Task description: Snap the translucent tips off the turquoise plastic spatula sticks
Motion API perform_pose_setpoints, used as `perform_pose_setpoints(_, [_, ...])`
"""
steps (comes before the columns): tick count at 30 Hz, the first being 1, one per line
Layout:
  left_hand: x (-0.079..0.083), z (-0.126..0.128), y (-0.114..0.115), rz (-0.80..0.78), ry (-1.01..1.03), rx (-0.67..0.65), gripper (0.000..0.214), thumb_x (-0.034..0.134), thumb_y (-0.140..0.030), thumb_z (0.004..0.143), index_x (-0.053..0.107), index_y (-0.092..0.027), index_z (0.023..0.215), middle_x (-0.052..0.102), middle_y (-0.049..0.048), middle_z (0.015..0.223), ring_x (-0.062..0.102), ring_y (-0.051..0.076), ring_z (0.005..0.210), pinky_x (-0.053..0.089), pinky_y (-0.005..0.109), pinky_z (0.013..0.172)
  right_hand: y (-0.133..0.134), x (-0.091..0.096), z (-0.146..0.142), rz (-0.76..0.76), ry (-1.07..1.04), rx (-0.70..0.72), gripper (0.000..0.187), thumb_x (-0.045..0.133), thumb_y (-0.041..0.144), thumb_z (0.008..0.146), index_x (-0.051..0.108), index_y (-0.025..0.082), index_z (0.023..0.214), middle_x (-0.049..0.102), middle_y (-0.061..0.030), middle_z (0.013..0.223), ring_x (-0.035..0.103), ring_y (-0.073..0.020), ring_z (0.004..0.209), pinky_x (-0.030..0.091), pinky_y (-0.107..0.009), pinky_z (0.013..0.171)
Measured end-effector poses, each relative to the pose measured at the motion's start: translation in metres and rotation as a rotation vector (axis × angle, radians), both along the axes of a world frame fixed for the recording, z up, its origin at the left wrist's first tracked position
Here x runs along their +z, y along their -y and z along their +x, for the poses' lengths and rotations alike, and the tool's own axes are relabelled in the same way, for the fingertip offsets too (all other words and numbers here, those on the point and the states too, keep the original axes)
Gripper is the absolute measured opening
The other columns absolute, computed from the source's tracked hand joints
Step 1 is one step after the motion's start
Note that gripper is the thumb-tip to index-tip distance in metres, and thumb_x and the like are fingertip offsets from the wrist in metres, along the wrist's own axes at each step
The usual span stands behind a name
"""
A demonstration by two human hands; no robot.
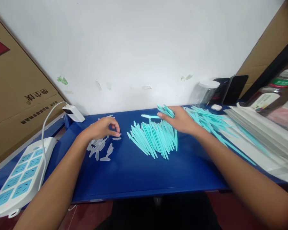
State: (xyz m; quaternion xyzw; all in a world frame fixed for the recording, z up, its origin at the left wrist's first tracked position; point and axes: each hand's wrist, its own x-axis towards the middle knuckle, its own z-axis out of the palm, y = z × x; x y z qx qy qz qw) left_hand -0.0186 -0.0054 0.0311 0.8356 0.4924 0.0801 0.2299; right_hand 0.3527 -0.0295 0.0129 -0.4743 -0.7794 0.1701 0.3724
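My left hand (107, 127) is closed in a pinch at the edge of a scatter of small clear plastic caps (97, 146), with what looks like one cap at its fingertips. A loose clear cap (116, 138) lies just below those fingers. My right hand (179, 118) is wrapped round a bunch of slim turquoise eyebrow razors (166, 111), thumb on top. Beneath and left of it, a fanned pile of the same razors (156, 139) lies on the blue table (144, 177). One razor (150, 116) lies crosswise at the pile's far edge, close to my right thumb.
More turquoise razors (206, 119) spread behind my right forearm, beside stacked white plastic bags (266, 140). A clear jar (205, 92), dark phones (235, 89) and an earbud case (216, 107) stand by the wall. A power strip (24, 175) and white charger (73, 113) are left.
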Motion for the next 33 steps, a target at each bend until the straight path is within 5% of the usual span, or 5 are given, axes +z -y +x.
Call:
perform_pose_setpoints(5, [0.002, 0.017, 0.007, 0.007, 0.194, 0.065, 0.032, 0.078, -0.051, 0.083, 0.070, -0.020, 0.085, 0.075, 0.0045, 0.082, 0.071, 0.021, 0.079, 0.053, 0.030, 0.072, 0.006, -0.002, -0.007, -0.085, -0.084, 0.115, 0.031, 0.062, 0.050, 0.099, 0.074, 0.023, 0.104, 0.078, -0.0072, 0.108, 0.070, -0.0305, 0.099, 0.052, -0.042, 0.089])
perform_pose_setpoints(12, [-0.016, 0.030, 0.010, -0.040, 0.353, 0.149, 0.028, 0.062, -0.049, 0.098, 0.060, -0.023, 0.109, 0.069, 0.0039, 0.091, 0.069, 0.016, 0.057, 0.047, 0.024, 0.042, 0.006, 0.000, -0.006, -0.137, -0.124, 0.110, 0.030, 0.067, 0.046, 0.096, 0.077, 0.020, 0.108, 0.079, -0.0086, 0.107, 0.073, -0.0317, 0.099, 0.054, -0.043, 0.088])
perform_pose_setpoints(18, [-0.026, 0.037, 0.008, -0.116, 0.473, 0.026, 0.046, 0.062, -0.040, 0.100, 0.056, -0.021, 0.141, 0.075, 0.0121, 0.113, 0.074, 0.018, 0.079, 0.061, 0.031, 0.067, 0.007, 0.001, -0.007, -0.158, -0.156, 0.122, 0.032, 0.071, 0.048, 0.093, 0.078, 0.020, 0.106, 0.080, -0.0101, 0.103, 0.072, -0.0325, 0.095, 0.054, -0.047, 0.086])
perform_pose_setpoints(25, [-0.024, 0.045, 0.013, -0.121, 0.525, 0.040, 0.036, 0.071, -0.048, 0.095, 0.073, -0.017, 0.112, 0.082, 0.0131, 0.102, 0.078, 0.022, 0.082, 0.065, 0.037, 0.077, 0.009, 0.004, -0.008, -0.117, -0.134, 0.197, 0.032, 0.070, 0.053, 0.094, 0.077, 0.022, 0.100, 0.079, -0.0091, 0.105, 0.070, -0.0309, 0.097, 0.051, -0.043, 0.086])
perform_pose_setpoints(33, [-0.020, 0.047, 0.015, -0.124, 0.535, 0.020, 0.034, 0.071, -0.048, 0.095, 0.076, -0.017, 0.109, 0.082, 0.0119, 0.101, 0.077, 0.020, 0.080, 0.064, 0.034, 0.075, 0.007, 0.000, -0.007, -0.105, -0.078, 0.222, 0.039, 0.065, 0.057, 0.096, 0.069, 0.020, 0.087, 0.068, -0.0030, 0.083, 0.060, -0.0217, 0.077, 0.041, -0.032, 0.071])
